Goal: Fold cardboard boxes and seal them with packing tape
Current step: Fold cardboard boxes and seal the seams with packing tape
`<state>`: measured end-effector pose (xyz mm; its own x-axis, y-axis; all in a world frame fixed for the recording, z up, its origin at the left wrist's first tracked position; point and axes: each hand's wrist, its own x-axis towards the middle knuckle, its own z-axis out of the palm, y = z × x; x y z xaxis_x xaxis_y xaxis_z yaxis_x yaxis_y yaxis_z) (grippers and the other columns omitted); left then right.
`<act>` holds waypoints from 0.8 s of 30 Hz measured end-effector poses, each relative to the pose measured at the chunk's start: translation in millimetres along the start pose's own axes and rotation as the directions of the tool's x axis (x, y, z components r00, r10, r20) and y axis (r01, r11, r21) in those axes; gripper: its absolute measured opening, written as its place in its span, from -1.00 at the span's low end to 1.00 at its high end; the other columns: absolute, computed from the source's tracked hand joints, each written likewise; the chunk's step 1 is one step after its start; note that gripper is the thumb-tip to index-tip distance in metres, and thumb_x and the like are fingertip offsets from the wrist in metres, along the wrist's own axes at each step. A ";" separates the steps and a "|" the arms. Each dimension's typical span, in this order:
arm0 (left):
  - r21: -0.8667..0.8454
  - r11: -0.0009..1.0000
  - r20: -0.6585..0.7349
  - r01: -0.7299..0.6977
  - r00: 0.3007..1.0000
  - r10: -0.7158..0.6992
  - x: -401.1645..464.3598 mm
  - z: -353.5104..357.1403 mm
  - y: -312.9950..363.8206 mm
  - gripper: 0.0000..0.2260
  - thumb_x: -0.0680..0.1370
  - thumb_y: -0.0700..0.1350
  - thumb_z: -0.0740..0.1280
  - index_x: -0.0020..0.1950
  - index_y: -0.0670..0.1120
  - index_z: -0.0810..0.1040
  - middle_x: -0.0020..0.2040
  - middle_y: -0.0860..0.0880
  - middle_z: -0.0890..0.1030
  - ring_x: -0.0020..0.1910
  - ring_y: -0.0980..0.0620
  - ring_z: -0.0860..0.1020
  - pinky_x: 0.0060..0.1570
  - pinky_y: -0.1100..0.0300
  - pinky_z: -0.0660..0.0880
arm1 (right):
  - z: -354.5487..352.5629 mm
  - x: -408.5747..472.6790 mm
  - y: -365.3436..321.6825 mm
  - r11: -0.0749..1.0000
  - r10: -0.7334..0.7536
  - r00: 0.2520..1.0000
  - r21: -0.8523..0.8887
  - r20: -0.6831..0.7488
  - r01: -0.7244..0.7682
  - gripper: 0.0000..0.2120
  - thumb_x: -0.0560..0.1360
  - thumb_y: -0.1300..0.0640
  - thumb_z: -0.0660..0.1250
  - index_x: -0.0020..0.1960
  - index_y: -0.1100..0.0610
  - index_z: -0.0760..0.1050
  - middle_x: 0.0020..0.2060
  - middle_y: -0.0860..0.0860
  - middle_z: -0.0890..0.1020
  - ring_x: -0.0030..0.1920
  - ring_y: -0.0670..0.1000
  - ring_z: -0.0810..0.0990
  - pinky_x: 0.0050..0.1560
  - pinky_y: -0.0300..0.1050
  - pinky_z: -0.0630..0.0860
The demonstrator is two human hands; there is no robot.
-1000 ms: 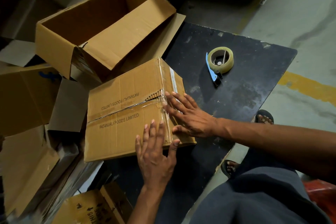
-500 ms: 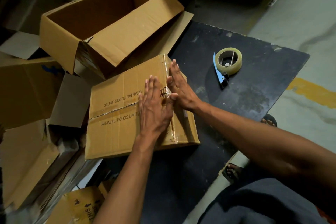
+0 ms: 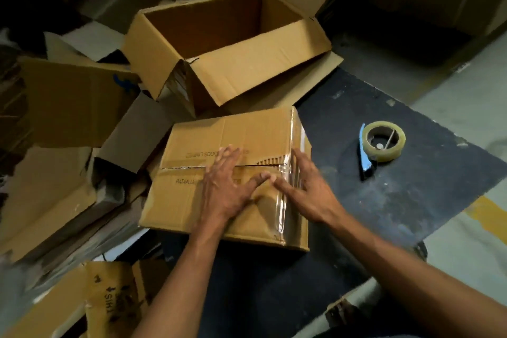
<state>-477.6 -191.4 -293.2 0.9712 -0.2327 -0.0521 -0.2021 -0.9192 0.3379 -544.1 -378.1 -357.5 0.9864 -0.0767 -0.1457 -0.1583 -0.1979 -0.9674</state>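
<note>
Sealing step, late stage: pressing down clear tape on a closed box [image 3: 192,200], judging by the glossy strip [image 3: 282,200] running along the box's right end and over its edge. Box lying on the dark surface [image 3: 384,200], its left part overhanging a heap of flattened cardboard [image 3: 55,200]. Centre seam [image 3: 186,169] between the two top flaps shut, with a sheen of tape along it; a torn, ragged patch of corrugation showing near the seam's right end.

Left hand [image 3: 227,189] flat on the box top, fingers straight and spread across the seam, holding nothing, only pressing. Right hand [image 3: 304,189] also flat with fingers extended, lying over the taped right edge, thumb reaching in to touch the left thumb. Neither hand gripping anything.

Tape roll in its blue-handled dispenser [image 3: 381,145] resting on the surface, well apart from the box to the right, untouched. An open, unsealed box [image 3: 227,46] standing behind, flaps out.

Next, probably: finish rubbing the strip flat, particularly around the torn spot, where adhesion looks doubtful. Then either a further strip, calling for a reach right to the dispenser, or setting this box aside and drawing in the open one. Cannot tell whether the box's far end is taped.
</note>
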 end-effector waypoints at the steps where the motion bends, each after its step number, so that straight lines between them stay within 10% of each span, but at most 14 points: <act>1: 0.031 0.993 -0.073 0.114 0.991 -0.111 0.3 -10.4 -23.2 -0.17 0.48 0.54 0.12 0.62 0.08 0.28 0.64 0.02 0.22 0.65 0.01 0.08 0.61 -0.18 0.02 | 7.0 -9.6 -2.5 1.000 -0.008 0.999 0.014 0.041 0.007 0.03 0.36 -0.50 0.40 0.63 -0.20 -0.03 0.60 -0.10 0.25 0.52 0.02 0.34 0.51 0.14 0.33; 6: 0.054 0.763 -0.086 0.644 0.764 -0.639 -16.6 -50.1 -147.5 -0.09 0.48 0.55 0.10 0.67 0.03 0.10 0.67 -0.21 0.09 0.65 -0.26 0.00 0.56 -0.31 0.09 | 1.6 -14.2 -5.2 0.998 0.058 0.981 -0.045 0.184 -0.050 0.32 0.12 -0.54 0.52 0.65 -0.26 -0.15 0.61 -0.12 0.24 0.54 -0.01 0.32 0.49 0.07 0.37; 14: 0.012 0.759 0.001 0.650 0.759 -0.651 -108.5 -64.1 -153.4 -0.45 0.47 0.43 0.36 0.20 0.02 0.47 0.16 -0.07 0.62 0.15 -0.16 0.60 -0.01 0.04 0.50 | -69.0 55.7 -46.0 0.979 0.157 0.825 -0.198 0.543 -0.056 0.00 0.34 0.09 0.63 0.56 -0.37 0.14 0.45 -0.16 0.40 0.25 -0.04 0.60 0.18 0.01 0.56; 20: -0.015 0.809 -0.013 0.587 0.809 -0.587 -173.1 -63.5 -120.9 -0.59 0.48 0.40 0.39 -0.21 0.06 0.61 -0.34 0.17 0.67 -0.32 0.18 0.64 -0.17 0.11 0.64 | -78.6 72.4 -69.5 0.667 -0.068 0.994 -0.737 0.091 0.113 -0.26 0.41 -0.03 0.60 0.53 -0.01 0.41 0.39 0.12 0.53 0.33 0.21 0.51 0.26 0.12 0.48; 24: -0.283 0.822 -0.248 0.495 0.790 -0.561 -132.0 -74.2 -127.0 -0.69 0.51 0.26 0.46 0.11 0.10 0.63 0.07 0.09 0.67 0.05 0.07 0.62 -0.02 0.13 0.54 | -37.0 -5.1 -59.1 0.561 -0.224 0.969 -0.799 0.105 0.216 -0.36 0.46 -0.30 0.46 0.46 -0.13 0.43 0.52 0.11 0.34 0.51 0.26 0.20 0.39 0.39 0.32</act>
<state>-570.7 -20.4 -259.4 0.9118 0.4106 0.0027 0.3500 -0.7807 0.5176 -541.4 -402.2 -292.0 0.9959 0.0724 0.0537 0.0880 -0.9085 -0.4086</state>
